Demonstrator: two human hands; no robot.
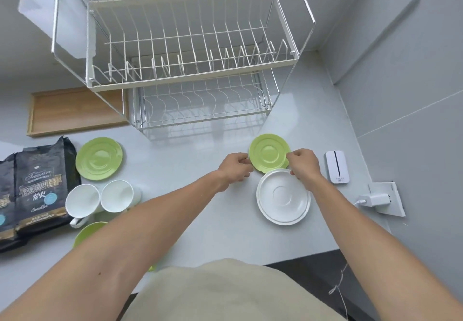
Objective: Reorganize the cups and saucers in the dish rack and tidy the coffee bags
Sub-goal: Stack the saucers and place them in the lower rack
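A green saucer [268,152] is gripped at its left rim by my left hand [236,167] and at its right rim by my right hand [304,164], just above the counter in front of the white two-tier dish rack [193,65]. A second green rim shows just under it at the right. Stacked white saucers [284,196] lie right below. Another green saucer [99,158] lies at the left, with two white cups [81,201] [117,195] on their sides near it. A green piece [86,235] is partly hidden by my left arm. Black coffee bags [37,190] lie at far left.
A wooden tray [75,110] sits behind the coffee bags, left of the rack. A small white device [337,166] lies at the right, near a wall socket with a plugged-in charger [375,199]. Both rack tiers hold nothing. The counter's front edge runs near my body.
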